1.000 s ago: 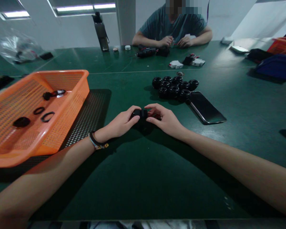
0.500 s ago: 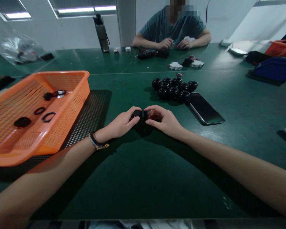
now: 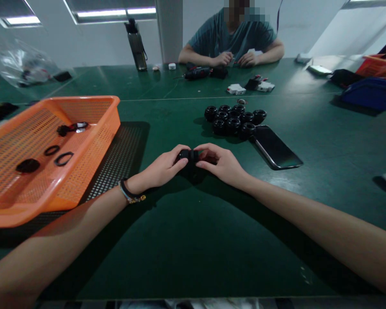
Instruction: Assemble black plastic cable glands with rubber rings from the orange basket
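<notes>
1. Head view, far left: an orange perforated plastic basket (image 3: 106,124) sits on the dark green bench (image 3: 186,240). It holds a few loose black rings (image 3: 63,158).
2. Left of centre: the left hand (image 3: 162,169), with a beaded bracelet (image 3: 130,194) at its wrist, is curled. Its thumb and fingertips pinch one end of a small black round plastic fitting (image 3: 188,154).
3. Centre: the fitting sits between both hands, low over the bench or resting on it; which cannot be told. It looks dark, stubby and cylindrical, seemingly in two sections. Finer detail is too small to make out.
4. It is probably light, stiff and not fragile, perhaps slightly slick. The best hold is a fingertip pinch on each end.
5. Right of centre: the right hand (image 3: 223,165) is curled likewise, fingertips closed on the other end.
6. Further right and beyond: a cluster of similar black round fittings (image 3: 234,119) lies beside a dark smartphone (image 3: 275,148) lying flat.
</notes>
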Motion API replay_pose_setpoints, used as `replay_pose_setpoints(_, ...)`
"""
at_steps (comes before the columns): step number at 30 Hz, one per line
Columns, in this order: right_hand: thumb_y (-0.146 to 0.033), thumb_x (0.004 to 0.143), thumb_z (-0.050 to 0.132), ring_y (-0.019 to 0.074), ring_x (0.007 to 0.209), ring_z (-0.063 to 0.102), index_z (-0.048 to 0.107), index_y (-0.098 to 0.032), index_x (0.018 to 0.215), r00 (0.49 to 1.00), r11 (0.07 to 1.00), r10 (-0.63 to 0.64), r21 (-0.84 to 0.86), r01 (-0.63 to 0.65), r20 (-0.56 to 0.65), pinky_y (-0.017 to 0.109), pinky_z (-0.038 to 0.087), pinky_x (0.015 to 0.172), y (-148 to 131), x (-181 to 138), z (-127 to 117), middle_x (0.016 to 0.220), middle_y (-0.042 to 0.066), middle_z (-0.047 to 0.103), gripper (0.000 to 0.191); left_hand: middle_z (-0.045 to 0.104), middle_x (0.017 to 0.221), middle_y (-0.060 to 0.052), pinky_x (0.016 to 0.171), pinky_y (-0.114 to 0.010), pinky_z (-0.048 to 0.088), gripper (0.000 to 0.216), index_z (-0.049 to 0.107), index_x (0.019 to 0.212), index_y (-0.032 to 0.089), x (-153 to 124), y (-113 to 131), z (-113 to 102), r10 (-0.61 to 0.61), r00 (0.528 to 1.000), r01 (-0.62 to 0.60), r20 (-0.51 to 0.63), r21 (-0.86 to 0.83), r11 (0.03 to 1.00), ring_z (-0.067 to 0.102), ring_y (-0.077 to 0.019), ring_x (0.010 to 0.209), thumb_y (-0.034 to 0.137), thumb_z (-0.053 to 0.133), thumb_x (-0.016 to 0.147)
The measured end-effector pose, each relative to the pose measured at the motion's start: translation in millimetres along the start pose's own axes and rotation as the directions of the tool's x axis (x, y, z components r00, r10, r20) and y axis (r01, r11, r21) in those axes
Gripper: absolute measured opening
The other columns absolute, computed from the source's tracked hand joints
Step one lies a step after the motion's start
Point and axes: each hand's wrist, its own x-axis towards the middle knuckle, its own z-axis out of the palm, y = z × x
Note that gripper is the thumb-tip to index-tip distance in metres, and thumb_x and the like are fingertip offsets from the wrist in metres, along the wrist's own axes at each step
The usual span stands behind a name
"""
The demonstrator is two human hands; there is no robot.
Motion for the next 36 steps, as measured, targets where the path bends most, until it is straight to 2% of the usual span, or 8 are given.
replay_pose_setpoints(16, -0.023, 0.075, 0.068, 0.0166, 0.075, 0.066, 0.063, -0.021, 0.104, 1.000, 1.000, -0.007, 0.000, 0.007, 0.012, 0.034, 0.053, 0.072, 0.3, -0.7, -0.3, 0.080, 0.000, 0.069, 0.029, 0.061, 0.093, -0.006, 0.075, -0.031, 0.046, 0.037, 0.047, 0.115, 0.015, -0.1, 1.0, 0.1, 0.003, 1.000, -0.003, 0.002, -0.022, 1.000, 0.058, -0.0184, 0.081, 0.040, 0.035, 0.090)
replay_pose_setpoints(23, -0.023, 0.076, 0.067, 0.0131, 0.061, 0.058, 0.065, -0.020, 0.104, 1.000, 0.994, -0.001, -0.105, 0.000, -0.011, 0.029, 0.046, 0.058, -0.7, 0.1, -0.8, 0.074, -0.001, 0.068, 0.028, 0.061, 0.093, -0.007, 0.075, -0.032, 0.046, 0.037, 0.048, 0.115, 0.015, -0.5, 2.5, 0.2, -0.002, 1.000, 0.002, -0.001, -0.021, 1.000, 0.058, -0.0194, 0.081, 0.039, 0.035, 0.090)
replay_pose_setpoints(36, -0.024, 0.074, 0.068, 0.0132, 0.062, 0.058, 0.068, -0.019, 0.100, 0.999, 0.996, 0.012, -0.084, -0.015, -0.032, 0.029, 0.046, 0.061, -0.9, 1.4, 0.8, 0.071, -0.002, 0.067, 0.027, 0.061, 0.094, -0.007, 0.074, -0.031, 0.046, 0.038, 0.048, 0.115, 0.014, 0.0, 0.5, 0.6, 0.003, 1.000, -0.003, -0.003, -0.016, 1.000, 0.058, -0.0196, 0.082, 0.041, 0.035, 0.090)
